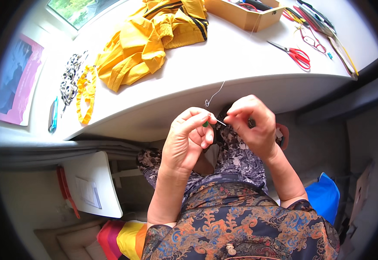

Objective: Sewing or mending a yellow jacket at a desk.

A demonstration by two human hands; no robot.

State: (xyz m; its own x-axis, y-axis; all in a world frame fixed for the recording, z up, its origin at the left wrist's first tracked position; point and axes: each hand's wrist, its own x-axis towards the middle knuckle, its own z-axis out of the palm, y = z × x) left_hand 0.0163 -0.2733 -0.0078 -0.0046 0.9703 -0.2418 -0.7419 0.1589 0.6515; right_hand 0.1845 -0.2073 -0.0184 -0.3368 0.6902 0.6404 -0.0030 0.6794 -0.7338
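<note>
Above my lap, my left hand (189, 133) pinches a thin, pale metal tool (220, 122) between thumb and forefinger. Something small and green (205, 124) shows under the thumb, perhaps part of its handle. A white thread (215, 93) rises in a small loop from near these fingertips towards the table's edge. Just right of the tool's tip is my right hand (254, 126), its thumb and forefinger brought together. Whether a needle or thread is between them is too small to tell. Both hands are in front of the white table (208, 61), below its near edge.
On the table lie a yellow garment (137, 48), a yellow elastic band (86, 94), a spotted cloth (72, 74) and red-handled scissors (293, 53). A wooden box (247, 18) holds tools. Red-framed glasses (312, 40) rest at right. A blue bag (323, 198) stands beside me.
</note>
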